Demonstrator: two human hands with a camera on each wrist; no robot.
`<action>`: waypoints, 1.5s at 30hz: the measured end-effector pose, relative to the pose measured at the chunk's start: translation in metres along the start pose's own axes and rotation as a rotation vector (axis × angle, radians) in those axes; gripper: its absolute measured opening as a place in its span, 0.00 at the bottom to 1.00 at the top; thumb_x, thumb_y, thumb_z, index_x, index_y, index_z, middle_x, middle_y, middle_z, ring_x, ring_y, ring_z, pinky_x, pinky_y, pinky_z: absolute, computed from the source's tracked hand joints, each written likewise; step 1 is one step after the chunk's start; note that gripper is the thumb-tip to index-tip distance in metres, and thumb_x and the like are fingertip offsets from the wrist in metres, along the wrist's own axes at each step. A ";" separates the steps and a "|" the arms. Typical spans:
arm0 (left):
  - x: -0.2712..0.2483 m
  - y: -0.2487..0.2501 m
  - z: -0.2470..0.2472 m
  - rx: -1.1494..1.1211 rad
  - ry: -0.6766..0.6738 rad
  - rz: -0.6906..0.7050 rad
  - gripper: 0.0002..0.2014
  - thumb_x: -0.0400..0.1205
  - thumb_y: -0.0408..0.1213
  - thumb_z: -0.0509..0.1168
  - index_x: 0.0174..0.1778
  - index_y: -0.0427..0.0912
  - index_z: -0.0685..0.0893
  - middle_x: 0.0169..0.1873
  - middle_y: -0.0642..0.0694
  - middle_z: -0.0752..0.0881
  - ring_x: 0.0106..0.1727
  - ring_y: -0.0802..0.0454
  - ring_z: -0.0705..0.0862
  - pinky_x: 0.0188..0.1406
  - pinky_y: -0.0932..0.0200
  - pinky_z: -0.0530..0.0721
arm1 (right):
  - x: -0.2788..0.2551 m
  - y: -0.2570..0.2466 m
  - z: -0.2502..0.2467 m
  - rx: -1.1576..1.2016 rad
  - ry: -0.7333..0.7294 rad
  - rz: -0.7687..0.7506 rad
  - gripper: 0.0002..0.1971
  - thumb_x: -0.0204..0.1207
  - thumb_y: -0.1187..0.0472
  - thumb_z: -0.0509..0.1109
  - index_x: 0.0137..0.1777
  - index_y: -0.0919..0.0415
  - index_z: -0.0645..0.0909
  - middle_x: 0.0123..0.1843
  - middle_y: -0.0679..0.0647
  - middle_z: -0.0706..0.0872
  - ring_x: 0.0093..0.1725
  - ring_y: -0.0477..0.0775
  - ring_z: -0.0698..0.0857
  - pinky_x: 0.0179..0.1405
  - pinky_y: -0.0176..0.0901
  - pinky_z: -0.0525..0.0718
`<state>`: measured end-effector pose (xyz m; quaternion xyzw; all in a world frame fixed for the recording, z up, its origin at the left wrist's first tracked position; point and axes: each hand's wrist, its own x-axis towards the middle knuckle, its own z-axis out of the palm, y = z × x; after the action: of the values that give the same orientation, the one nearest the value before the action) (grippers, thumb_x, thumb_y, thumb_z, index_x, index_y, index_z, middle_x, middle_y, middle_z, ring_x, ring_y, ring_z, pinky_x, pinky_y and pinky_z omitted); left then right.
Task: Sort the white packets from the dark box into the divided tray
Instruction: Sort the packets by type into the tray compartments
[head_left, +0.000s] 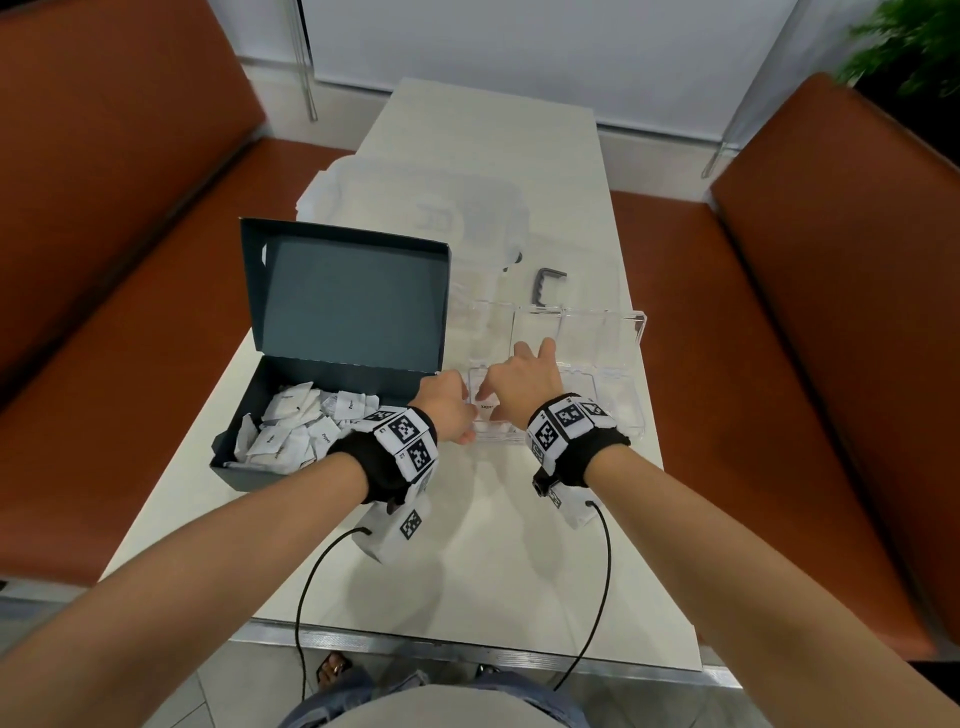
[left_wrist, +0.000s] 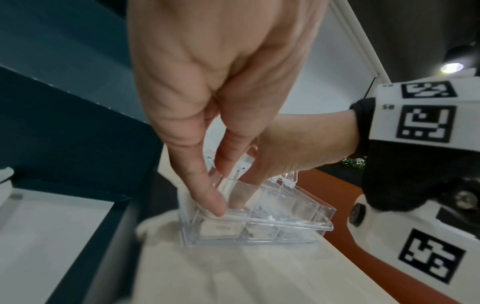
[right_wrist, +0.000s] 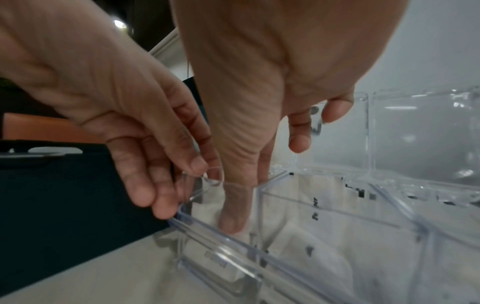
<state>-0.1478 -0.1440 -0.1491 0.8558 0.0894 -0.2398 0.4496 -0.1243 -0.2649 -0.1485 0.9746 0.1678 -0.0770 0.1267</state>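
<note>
A dark box (head_left: 244, 441) with its lid up stands on the left of the table, and several white packets (head_left: 291, 431) lie in it. To its right sits the clear divided tray (head_left: 623, 410), lid open. My left hand (head_left: 449, 410) pinches the tray's left end wall (right_wrist: 187, 205) with thumb and fingertips (right_wrist: 197, 166). My right hand (head_left: 519, 379) reaches into the leftmost compartment. Its thumb (right_wrist: 233, 218) presses down on a white packet (right_wrist: 207, 207) marked "Sugar" (head_left: 487, 407). Its other fingers hang loose. More packets (right_wrist: 311, 205) lie in the neighbouring compartment.
Behind the tray lie a small grey bracket (head_left: 545, 286) and a translucent white bag (head_left: 415, 208). Orange benches (head_left: 104, 260) (head_left: 831, 312) run along both sides of the narrow table. The table's near edge (head_left: 467, 644) is close to my body.
</note>
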 end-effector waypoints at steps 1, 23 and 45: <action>0.001 0.000 0.000 0.003 -0.005 0.000 0.12 0.81 0.24 0.65 0.60 0.30 0.76 0.56 0.28 0.83 0.54 0.33 0.88 0.54 0.40 0.88 | 0.000 -0.002 0.001 -0.017 0.000 0.001 0.11 0.75 0.48 0.72 0.57 0.42 0.85 0.48 0.47 0.88 0.63 0.55 0.74 0.64 0.59 0.62; -0.026 0.008 -0.052 0.135 -0.044 0.262 0.13 0.81 0.42 0.70 0.58 0.40 0.82 0.43 0.41 0.88 0.41 0.45 0.90 0.44 0.52 0.91 | -0.007 0.013 -0.043 0.431 0.072 -0.024 0.10 0.81 0.58 0.65 0.53 0.48 0.88 0.52 0.46 0.89 0.56 0.53 0.82 0.63 0.52 0.68; -0.020 -0.076 -0.149 1.135 -0.396 0.275 0.34 0.75 0.42 0.77 0.75 0.38 0.73 0.64 0.39 0.78 0.62 0.44 0.80 0.58 0.51 0.83 | 0.050 -0.149 -0.042 0.372 -0.412 -0.235 0.17 0.66 0.59 0.78 0.26 0.58 0.72 0.24 0.50 0.74 0.24 0.51 0.74 0.26 0.37 0.72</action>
<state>-0.1440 0.0226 -0.1231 0.9046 -0.2485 -0.3440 -0.0410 -0.1251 -0.1028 -0.1512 0.9189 0.2332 -0.3166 -0.0325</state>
